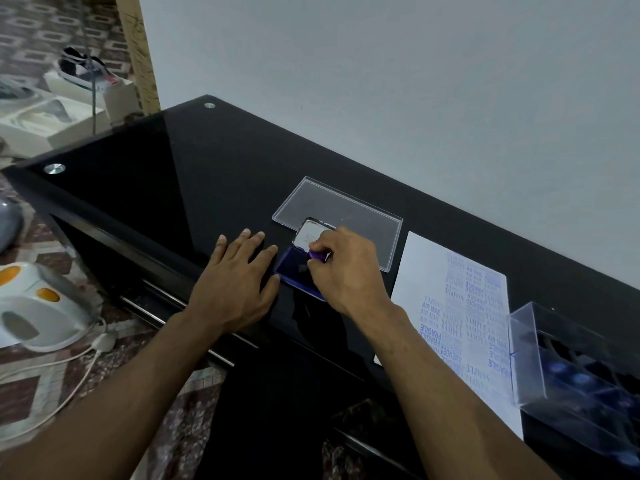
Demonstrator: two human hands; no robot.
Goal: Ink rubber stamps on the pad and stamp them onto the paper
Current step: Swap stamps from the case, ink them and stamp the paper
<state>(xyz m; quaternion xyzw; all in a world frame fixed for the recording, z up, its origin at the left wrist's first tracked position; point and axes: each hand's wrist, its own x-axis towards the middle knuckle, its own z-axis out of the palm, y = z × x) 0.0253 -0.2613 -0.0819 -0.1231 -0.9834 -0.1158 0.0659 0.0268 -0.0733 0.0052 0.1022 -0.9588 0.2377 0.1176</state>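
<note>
A blue ink pad (294, 270) lies open on the black glass table (156, 174), its silver lid (308, 233) hinged back behind it. My right hand (343, 271) pinches a small purple rubber stamp (318, 255) and holds it down on the pad. My left hand (239, 275) rests flat on the table, fingers straight, with the fingertips against the pad's left edge. The white paper (460, 313) lies to the right of the pad, covered with several blue prints reading SAMPLE, AIR MAIL, FRAGILE and AMENDED.
A clear plastic lid (346, 209) lies flat behind the pad. A clear box (571, 375) holding several blue-handled stamps stands at the right edge, next to the paper. A white wall runs behind the table. A white kettle (34, 306) and its cord sit on the floor at left.
</note>
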